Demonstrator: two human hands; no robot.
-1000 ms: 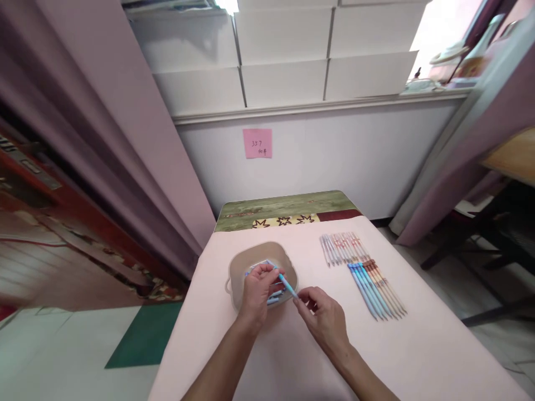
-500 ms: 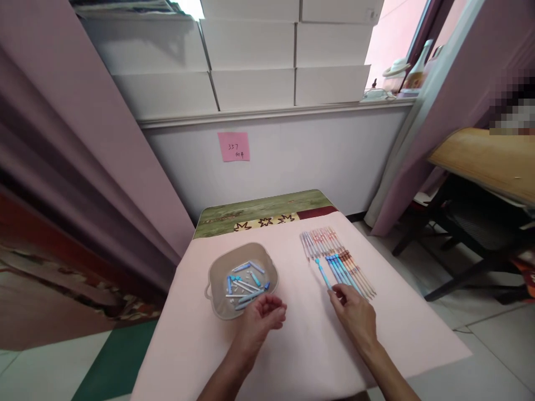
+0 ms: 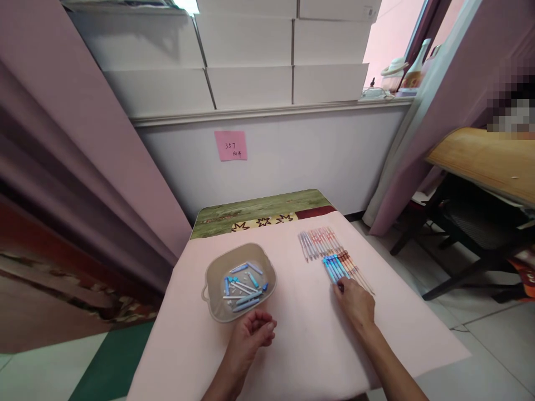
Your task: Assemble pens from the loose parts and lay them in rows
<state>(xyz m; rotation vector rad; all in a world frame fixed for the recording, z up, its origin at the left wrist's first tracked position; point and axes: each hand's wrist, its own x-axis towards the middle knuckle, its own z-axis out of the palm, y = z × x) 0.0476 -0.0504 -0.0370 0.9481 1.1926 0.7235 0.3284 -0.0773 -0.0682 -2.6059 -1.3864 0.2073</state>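
Observation:
My right hand [image 3: 354, 303] has its fingers closed on the near end of a light-blue pen [image 3: 331, 273], at the left end of a row of blue pens. Brown-topped pens [image 3: 355, 267] lie beside that row to the right. My left hand [image 3: 248, 337] is just in front of a beige plastic basin [image 3: 215, 273], its fingers curled and no object visible in them. Inside the basin lie blue pen barrels [image 3: 246, 302], white tubes [image 3: 241, 288] and small loose parts.
Behind the blue pens lies another row of grey and pinkish-red pens [image 3: 318, 243]. A pale pink cloth [image 3: 288, 345] covers most of the small table. A white wall with a pink note [image 3: 231, 146] stands behind it. A chair [image 3: 463, 228] is at the right.
My right hand has brought the light-blue pen rightward against the other blue pens. My left hand has shifted slightly left and down in view. The camera view has shifted a little.

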